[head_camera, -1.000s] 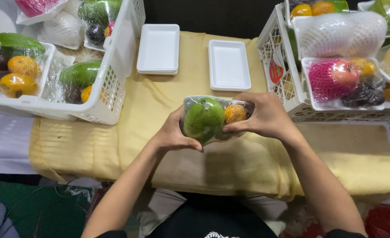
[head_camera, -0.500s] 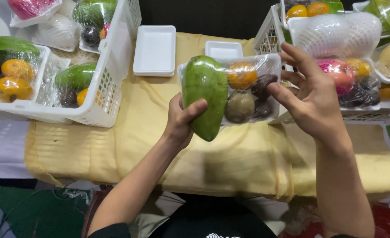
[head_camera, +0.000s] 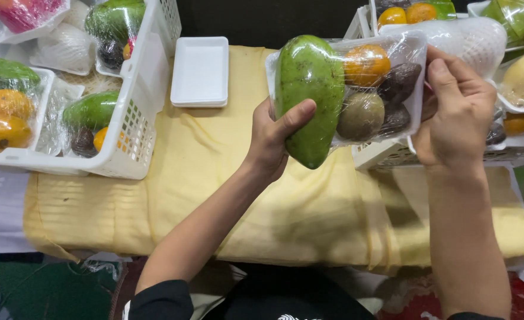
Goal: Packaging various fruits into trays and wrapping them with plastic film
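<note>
Hiding the second foam tray, one wrapped fruit tray (head_camera: 356, 89) is clamped by left hand (head_camera: 273, 139) fingers at nine o'clock, right hand (head_camera: 457, 112) fingers at three; one empty foam tray (head_camera: 200, 71) is seen.

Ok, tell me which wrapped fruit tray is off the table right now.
The wrapped tray with the big green mango, held up by the left hand and right hand. The other wrapped trays sit in the white baskets.

A clear-wrapped white foam tray of mixed fruit (head_camera: 356, 89) is held above the yellow-clothed counter (head_camera: 214, 178) between the left hand (head_camera: 273, 139) and right hand (head_camera: 457, 109), with an empty white foam tray (head_camera: 200, 71) behind-left beside the left white plastic crate (head_camera: 137, 112).
</note>
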